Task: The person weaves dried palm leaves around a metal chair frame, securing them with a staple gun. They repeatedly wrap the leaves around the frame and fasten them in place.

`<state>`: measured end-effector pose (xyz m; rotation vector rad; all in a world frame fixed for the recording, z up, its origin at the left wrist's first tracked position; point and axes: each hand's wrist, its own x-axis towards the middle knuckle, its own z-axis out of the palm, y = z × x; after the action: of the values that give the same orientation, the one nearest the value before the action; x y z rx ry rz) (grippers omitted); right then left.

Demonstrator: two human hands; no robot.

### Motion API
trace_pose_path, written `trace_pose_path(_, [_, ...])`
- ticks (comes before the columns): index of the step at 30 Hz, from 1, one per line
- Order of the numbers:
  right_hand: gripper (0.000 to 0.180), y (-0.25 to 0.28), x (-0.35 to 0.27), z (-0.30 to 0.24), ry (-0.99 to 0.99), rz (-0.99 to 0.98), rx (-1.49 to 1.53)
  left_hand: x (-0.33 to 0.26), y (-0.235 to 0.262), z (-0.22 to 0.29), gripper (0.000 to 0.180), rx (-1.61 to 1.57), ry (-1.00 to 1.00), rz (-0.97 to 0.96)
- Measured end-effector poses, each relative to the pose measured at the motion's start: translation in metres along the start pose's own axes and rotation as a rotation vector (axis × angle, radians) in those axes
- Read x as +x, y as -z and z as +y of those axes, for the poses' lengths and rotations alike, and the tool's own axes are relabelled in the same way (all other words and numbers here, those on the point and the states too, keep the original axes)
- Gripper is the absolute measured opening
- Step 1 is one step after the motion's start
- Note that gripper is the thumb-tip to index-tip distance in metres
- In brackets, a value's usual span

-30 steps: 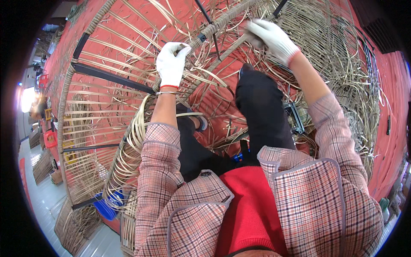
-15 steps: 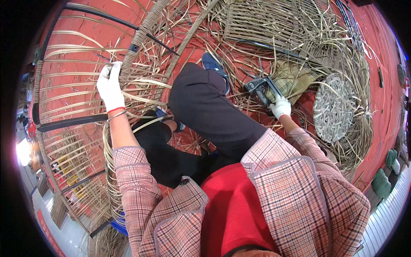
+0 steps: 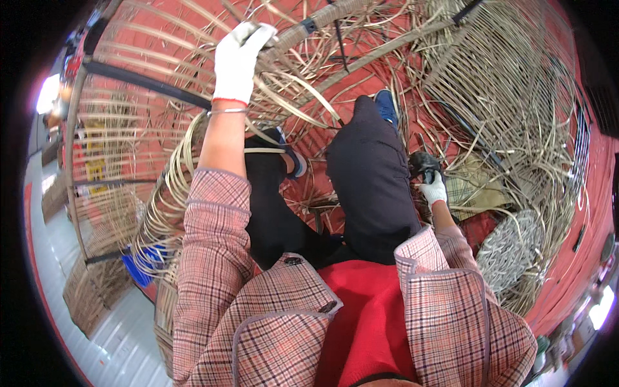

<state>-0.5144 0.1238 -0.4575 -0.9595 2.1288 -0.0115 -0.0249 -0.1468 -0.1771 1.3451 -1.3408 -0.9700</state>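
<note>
My left hand (image 3: pixel 238 61), in a white glove, is closed at the edge of a strip-wrapped rail (image 3: pixel 332 16) of a woven chair-like frame. Its fingertips are pinched near pale wicker strands (image 3: pixel 303 90), but what lies between them is hidden. My right hand (image 3: pixel 434 191), also gloved, grips a dark staple gun (image 3: pixel 424 165) beside my bent knee. Part of the tool is turned away from view. Long pale strips run from the left frame across to my legs.
A slatted wicker panel (image 3: pixel 496 71) lies at the far right among loose strips. Near it are a checked cloth (image 3: pixel 474 184) and a round woven grey mat (image 3: pixel 512 248). A dark crossbar (image 3: pixel 148 84) spans the left frame. Below it sits a blue object (image 3: pixel 145 264).
The whole view has shifted, with the frame and my legs now lower or farther right. My left hand stays by the wrapped rail. The staple gun has turned, its long arm no longer showing.
</note>
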Motion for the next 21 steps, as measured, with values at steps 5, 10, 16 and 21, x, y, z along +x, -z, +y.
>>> trace_pose_path(5, [0.036,0.056,-0.044,-0.061,0.232,-0.076,0.588,0.003,0.001,-0.004,0.016,-0.111,-0.033,-0.027])
trace_pose_path(10, [0.051,0.098,-0.103,-0.171,0.786,0.009,0.447,0.003,0.001,-0.006,0.019,-0.014,-0.037,-0.013])
trace_pose_path(16, [0.067,0.076,-0.122,-0.290,1.296,0.105,0.290,0.002,-0.003,-0.004,0.017,-0.009,-0.018,-0.028])
trace_pose_path(21, [0.064,0.052,-0.125,-0.327,1.390,0.130,0.312,-0.001,-0.009,0.002,0.020,0.015,-0.020,0.022])
